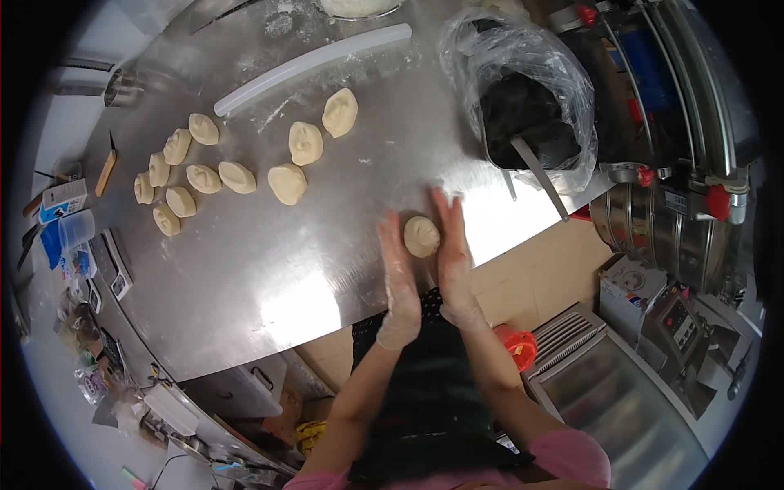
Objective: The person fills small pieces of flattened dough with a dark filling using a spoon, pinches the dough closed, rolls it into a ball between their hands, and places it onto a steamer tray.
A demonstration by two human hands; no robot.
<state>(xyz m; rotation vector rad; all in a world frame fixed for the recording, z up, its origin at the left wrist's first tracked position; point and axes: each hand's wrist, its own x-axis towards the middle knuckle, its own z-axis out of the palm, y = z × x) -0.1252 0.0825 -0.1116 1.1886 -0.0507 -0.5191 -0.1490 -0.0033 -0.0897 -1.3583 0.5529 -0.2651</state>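
Note:
Near the table's front edge sits a round, pale dough ball [421, 237] with a pleated top. My left hand [398, 278] stands on its left and my right hand [454, 261] on its right, both in thin translucent gloves. The fingers of both are stretched out straight, palms facing the dough. Whether the right palm touches the ball I cannot tell; a small gap shows on the left. Ahead and to the left lie three larger dough pieces [305, 144] in a slanting row. Several smaller folded dough pieces [204, 179] are farther left.
The steel table [245, 237] carries flour dust and a long white rolling rod [314, 67] at the back. A plastic-lined container of dark filling [523, 110] with a flat metal spatula [541, 180] stands right. A wooden-handled knife [106, 170] lies far left.

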